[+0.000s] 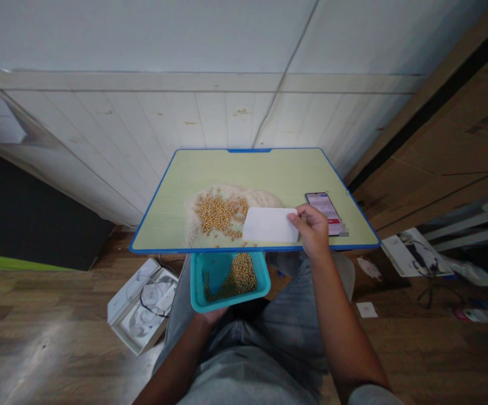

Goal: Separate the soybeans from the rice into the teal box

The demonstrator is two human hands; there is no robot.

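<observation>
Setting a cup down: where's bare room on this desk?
The widest bare patch of the pale green tabletop lies between the rice pile and the far blue edge. A narrower strip borders the rice's left. Crowded: near right, where the right hand holds a white card by the phone.

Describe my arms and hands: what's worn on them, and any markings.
Both hands are bare, with no gloves. The right hand has no watch or band showing at its wrist, and the left hand is mostly hidden. Both forearms are bare, with no visible markings. A grey sleeve shows at the lower edge of the view, on the right arm.
</observation>
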